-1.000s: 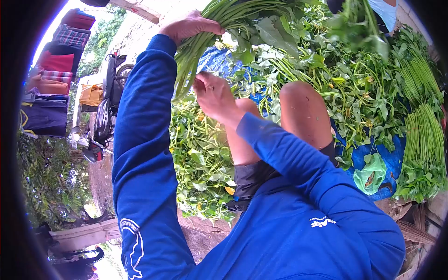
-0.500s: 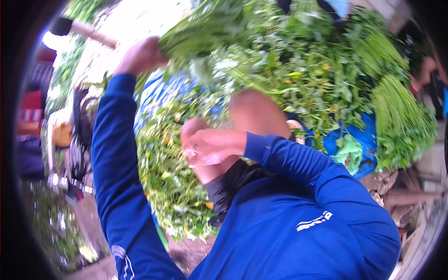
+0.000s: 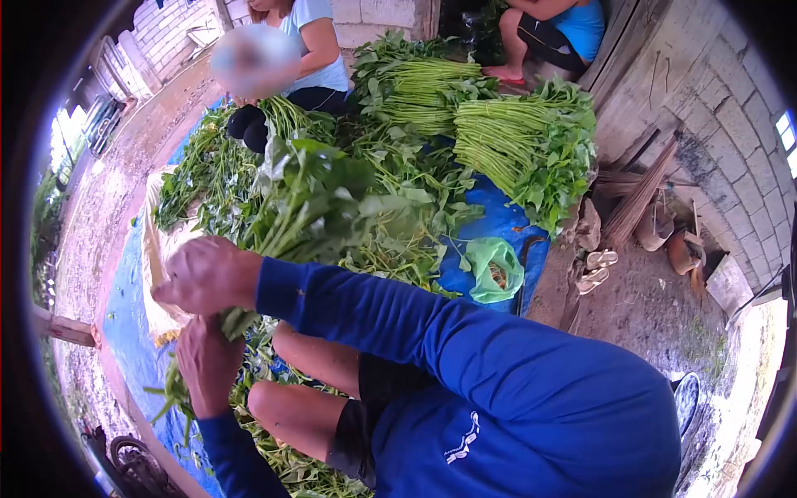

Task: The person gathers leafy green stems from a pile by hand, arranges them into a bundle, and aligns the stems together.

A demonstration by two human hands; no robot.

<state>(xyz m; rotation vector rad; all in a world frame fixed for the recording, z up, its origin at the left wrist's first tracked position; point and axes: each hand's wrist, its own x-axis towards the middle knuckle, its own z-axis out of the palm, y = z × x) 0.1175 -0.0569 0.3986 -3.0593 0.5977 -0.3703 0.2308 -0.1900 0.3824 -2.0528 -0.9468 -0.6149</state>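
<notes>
My left hand [image 3: 209, 361] is closed around a bunch of leafy green stems [image 3: 311, 195]. The cut ends stick out below that hand, and the leaves fan up and to the right, blurred by motion. Just above it, against the bunch, is my right hand [image 3: 207, 275], its fingers curled into a fist. What those fingers grip is hidden. Loose leafy stems [image 3: 407, 257] lie around my bent knees on a blue tarp [image 3: 481, 220].
Stacked bundles of green stems [image 3: 515, 153] lie at the far right of the tarp. A green plastic bag [image 3: 494, 270] sits near its edge. Across the pile a person [image 3: 320, 50] sits among greens; another person [image 3: 573, 37] crouches behind. Slippers [image 3: 598, 270] are on the ground.
My left hand has come down and in with the bunch from an outstretched position. My right hand has moved from above my knees over to the bunch. The view has swung, showing more background.
</notes>
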